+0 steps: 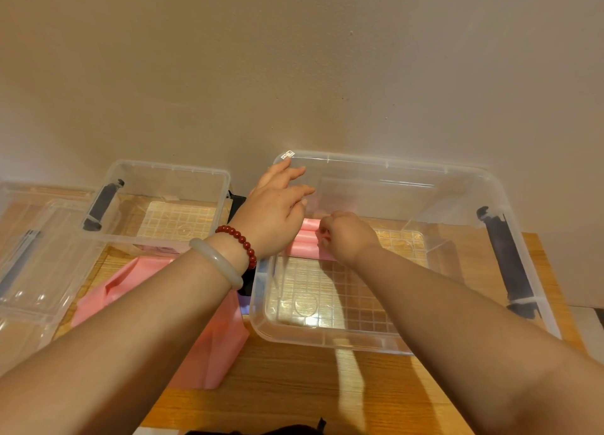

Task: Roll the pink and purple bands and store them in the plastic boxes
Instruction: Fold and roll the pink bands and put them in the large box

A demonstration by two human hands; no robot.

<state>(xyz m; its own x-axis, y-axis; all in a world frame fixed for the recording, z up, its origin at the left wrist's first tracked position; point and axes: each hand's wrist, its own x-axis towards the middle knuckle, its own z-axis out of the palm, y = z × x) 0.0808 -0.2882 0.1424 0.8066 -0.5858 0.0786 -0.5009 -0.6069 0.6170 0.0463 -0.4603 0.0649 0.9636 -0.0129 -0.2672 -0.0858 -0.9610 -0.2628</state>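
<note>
Curled right hand [347, 238] grips pink roll [305, 242] inside larger plastic box [425, 168].

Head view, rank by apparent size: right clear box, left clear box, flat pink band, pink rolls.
1. right clear box
2-3. left clear box and flat pink band look alike; the band is nearer and partly under a forearm, so unranked
4. pink rolls, partly hidden by the right hand

Wood table [294, 385] w/ beige wall [294, 58] behind; red bead bracelet [240, 241], pale bangle [217, 264].
</note>
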